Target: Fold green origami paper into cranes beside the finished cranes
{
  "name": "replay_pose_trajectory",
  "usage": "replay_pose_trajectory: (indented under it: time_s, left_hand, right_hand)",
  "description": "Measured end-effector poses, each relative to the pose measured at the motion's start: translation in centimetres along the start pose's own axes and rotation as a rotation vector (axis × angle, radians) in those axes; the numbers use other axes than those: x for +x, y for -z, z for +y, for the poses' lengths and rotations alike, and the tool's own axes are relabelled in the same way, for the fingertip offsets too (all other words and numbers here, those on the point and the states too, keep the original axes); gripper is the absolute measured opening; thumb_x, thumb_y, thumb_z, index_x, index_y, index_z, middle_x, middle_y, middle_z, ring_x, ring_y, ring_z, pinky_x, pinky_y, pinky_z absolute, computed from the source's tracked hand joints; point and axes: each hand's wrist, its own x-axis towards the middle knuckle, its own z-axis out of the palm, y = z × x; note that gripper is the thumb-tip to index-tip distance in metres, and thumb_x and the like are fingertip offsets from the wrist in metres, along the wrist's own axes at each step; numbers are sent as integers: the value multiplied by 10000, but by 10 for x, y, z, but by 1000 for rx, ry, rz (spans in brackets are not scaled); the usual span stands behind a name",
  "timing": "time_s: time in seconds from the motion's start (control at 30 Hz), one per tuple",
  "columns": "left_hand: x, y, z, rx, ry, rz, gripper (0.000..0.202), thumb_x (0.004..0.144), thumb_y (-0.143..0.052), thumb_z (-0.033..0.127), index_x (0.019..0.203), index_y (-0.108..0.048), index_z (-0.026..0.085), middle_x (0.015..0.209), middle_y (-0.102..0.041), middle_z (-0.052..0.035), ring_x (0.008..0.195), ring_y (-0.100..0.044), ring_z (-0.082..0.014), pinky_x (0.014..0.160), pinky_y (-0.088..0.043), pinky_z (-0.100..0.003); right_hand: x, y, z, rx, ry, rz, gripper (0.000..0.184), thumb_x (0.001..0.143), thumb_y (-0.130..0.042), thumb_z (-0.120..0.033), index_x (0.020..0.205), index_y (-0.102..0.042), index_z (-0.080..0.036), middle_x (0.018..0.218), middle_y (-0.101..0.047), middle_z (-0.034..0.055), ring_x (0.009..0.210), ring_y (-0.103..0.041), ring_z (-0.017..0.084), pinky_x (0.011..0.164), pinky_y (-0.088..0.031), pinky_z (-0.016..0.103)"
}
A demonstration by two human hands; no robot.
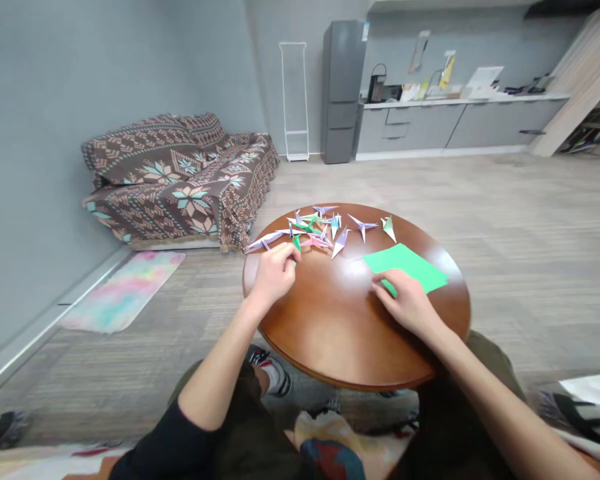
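My left hand point(276, 270) is closed in a pinch at the table's left side, with a small green paper crane point(297, 241) at its fingertips. The hand hides part of the crane. Just beyond it lies a cluster of folded paper cranes in purple, white, green and pink, among them a pink crane point(316, 241) and a purple crane point(340, 244). My right hand point(403, 299) rests at the near left edge of the green paper sheets point(410, 263). A gap shows between its thumb and fingers, and nothing is gripped there.
The round brown table point(330, 333) stands over my knees. Farther right on it are another purple crane point(363, 227) and a pale green crane point(389, 228). A patterned sofa point(180, 180), a grey fridge point(344, 93) and a kitchen counter point(420, 127) stand beyond.
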Motion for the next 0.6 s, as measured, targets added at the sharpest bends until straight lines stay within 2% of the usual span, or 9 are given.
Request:
replay_pose_trajectory:
  time_s: [0.07, 0.1, 0.17, 0.2, 0.27, 0.33, 0.47, 0.6]
  left_hand:
    - [9, -17, 19, -45, -74, -175, 278, 779, -471, -14, 803, -644, 201, 781, -707, 5, 743, -669, -160, 752, -515, -264]
    - [12, -28, 27, -61, -105, -251, 288, 785, -478, -12, 816, -666, 203, 795, -727, 9, 759, -686, -157, 756, -522, -255]
    - [15, -49, 38, -70, -143, -349, 285, 810, -497, 6, 857, -699, 201, 847, -757, -4, 813, -710, -172, 780, -536, -266]
    - [15, -59, 42, -68, -151, -379, 282, 828, -499, 15, 878, -709, 197, 879, -767, -17, 840, -716, -183, 807, -543, -281]
    - [12, -73, 46, -64, -157, -418, 282, 853, -493, 21, 895, -715, 190, 902, -769, -38, 871, -718, -198, 842, -555, -303]
    - [8, -79, 46, -50, -153, -433, 271, 878, -499, 38, 916, -720, 191, 942, -771, -54, 935, -713, -221, 896, -562, -337]
    - [4, -76, 43, -14, -123, -402, 274, 921, -491, 64, 1034, -721, 160, 1139, -760, -114, 1151, -671, -263, 1068, -521, -419]
    - [3, -73, 35, 2, -128, -422, 269, 937, -525, 94, 1103, -729, 152, 1266, -741, -130, 1229, -660, -271, 1142, -493, -454]
  right_hand:
    - [18, 5, 17, -72, -43, 22, 307, 942, -559, -366, 1159, -667, -178, 1285, -701, 182, 1253, -617, 361, 1093, -439, 496]
    - [25, 6, 25, -116, -88, 47, 390, 929, -570, -378, 1234, -646, -147, 1405, -627, 237, 1361, -530, 422, 1146, -364, 587]
    - [35, 4, 36, -187, -177, 70, 540, 924, -576, -461, 1325, -604, -99, 1523, -500, 318, 1458, -375, 541, 1131, -243, 766]
    - [37, 1, 40, -203, -197, 49, 601, 921, -580, -522, 1345, -596, -96, 1517, -504, 328, 1445, -385, 561, 1102, -261, 793]
    - [36, -7, 41, -207, -183, -31, 661, 917, -580, -607, 1346, -611, -105, 1476, -563, 314, 1402, -469, 534, 1096, -331, 754]
    - [32, -15, 37, -208, -151, -86, 704, 924, -569, -643, 1390, -596, -115, 1548, -512, 302, 1465, -419, 514, 1146, -292, 742]
    - [29, -19, 25, -169, -59, -159, 621, 958, -564, -582, 1422, -582, -169, 1577, -531, 207, 1499, -431, 417, 1206, -309, 647]
    - [33, -14, 19, -144, -22, -160, 533, 951, -607, -521, 1347, -641, -165, 1500, -612, 196, 1454, -493, 409, 1195, -350, 629]
